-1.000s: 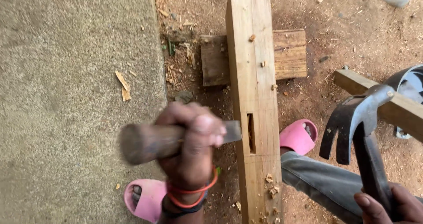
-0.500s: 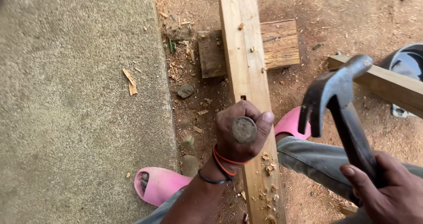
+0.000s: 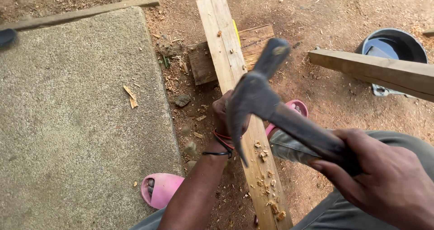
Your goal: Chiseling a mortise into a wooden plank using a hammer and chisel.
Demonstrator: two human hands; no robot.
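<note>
- Half a second ago the hammer (image 3: 266,99) was raised off to the right, clear of the plank (image 3: 230,67); now its head sits over the plank, in front of the left hand (image 3: 226,114), claw pointing down.
- The round end of the chisel handle, plain in the left fist a moment ago, is now hidden behind the hammer head.
- The left hand has stayed at the same spot on the plank, above the wood chips (image 3: 264,155).
- Right hand (image 3: 384,178): grip closed tight round the hammer's dark handle, low on the shaft, fingers wrapped fully.
- Left hand: grip closed in a fist resting on the plank; what it holds cannot be seen now.
- The plank runs up the view across a wooden block (image 3: 257,40) on the dirt.
- Pink sandals (image 3: 162,189) lie on either side of the plank; a concrete slab (image 3: 77,121) fills the left.
- A beam (image 3: 375,71) and a bucket (image 3: 393,42) are at upper right.
</note>
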